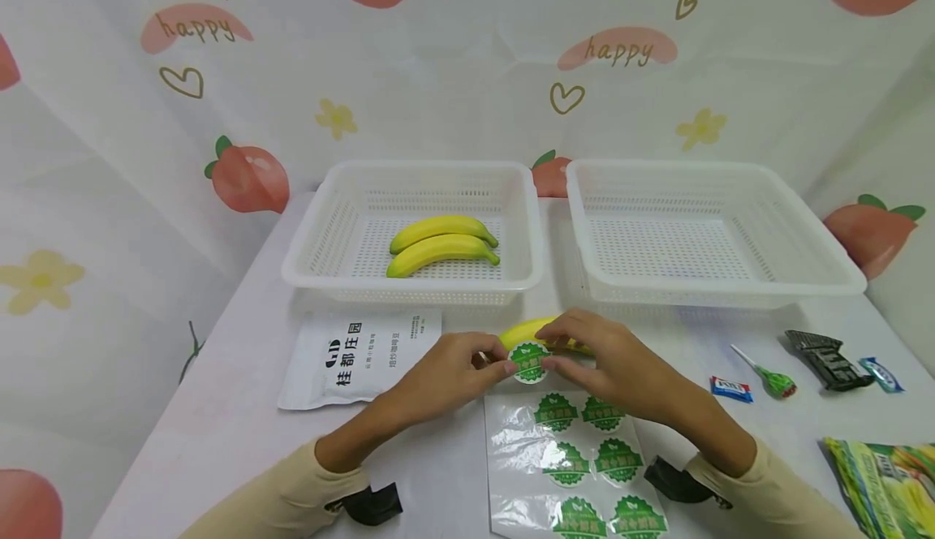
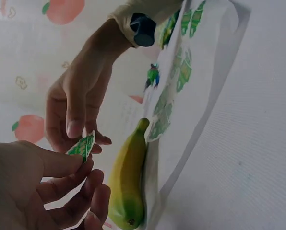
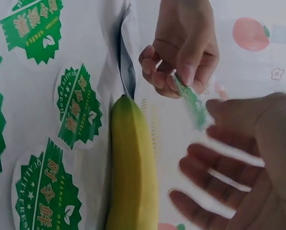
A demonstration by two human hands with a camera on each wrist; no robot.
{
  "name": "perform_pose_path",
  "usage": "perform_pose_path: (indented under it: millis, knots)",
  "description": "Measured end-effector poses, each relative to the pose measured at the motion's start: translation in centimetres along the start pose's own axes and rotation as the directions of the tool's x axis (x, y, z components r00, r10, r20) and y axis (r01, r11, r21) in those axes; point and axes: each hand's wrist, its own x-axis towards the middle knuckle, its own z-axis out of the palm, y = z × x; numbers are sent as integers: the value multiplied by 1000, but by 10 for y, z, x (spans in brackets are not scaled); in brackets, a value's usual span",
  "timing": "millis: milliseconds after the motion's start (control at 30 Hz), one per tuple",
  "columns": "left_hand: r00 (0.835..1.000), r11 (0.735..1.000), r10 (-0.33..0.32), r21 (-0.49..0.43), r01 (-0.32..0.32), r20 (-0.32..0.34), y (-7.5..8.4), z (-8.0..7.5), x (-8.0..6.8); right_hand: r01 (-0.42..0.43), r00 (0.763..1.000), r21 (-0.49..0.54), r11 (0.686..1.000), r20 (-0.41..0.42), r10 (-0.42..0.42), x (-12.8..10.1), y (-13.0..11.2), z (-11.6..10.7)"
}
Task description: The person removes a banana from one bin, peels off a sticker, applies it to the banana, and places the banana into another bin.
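Observation:
My left hand (image 1: 449,375) pinches a round green-and-white sticker (image 1: 529,362) between thumb and fingers, holding it up off its sheet. On the sticker's other side is my right hand (image 1: 624,364), its thumb tip at the edge and its fingers spread loosely apart in the right wrist view. A yellow banana (image 3: 133,167) lies on the table just beyond the sticker, partly covered by both hands in the head view. Beneath the hands, nearer to me, lies a white sheet (image 1: 511,458) bearing several more green stickers (image 1: 566,464).
Two bananas (image 1: 443,248) lie in the left white basket (image 1: 301,267); the right white basket (image 1: 833,275) stands beside it. A white coffee bag (image 1: 310,372) lies at left. Small candies, a lollipop (image 1: 773,381) and a black wrapper (image 1: 829,360) are at right, with a green packet (image 1: 887,482) nearer.

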Motion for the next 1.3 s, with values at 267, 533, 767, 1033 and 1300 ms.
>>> perform_pose_path:
  millis: [267, 533, 767, 1033, 1300]
  knots:
    - [993, 982, 66, 183, -48, -94, 3, 8, 11, -139, 990, 49, 989, -25, 141, 4, 12, -3]
    - [983, 904, 126, 424, -59, -132, 3, 13, 38, -291, 954, 150, 945, -27, 298, 5, 28, -7]
    - [980, 859, 164, 505, -87, -110, -3, 18, 50, -425, 903, 155, 892, -2, 430, 6, 35, -7]
    - [983, 876, 149, 476, -83, -103, -2, 16, 50, -468, 882, 185, 864, 40, 469, 7, 40, -6]
    - [983, 863, 155, 497, -89, -93, 2, 17, 49, -441, 893, 160, 883, -16, 449, 5, 42, -1]
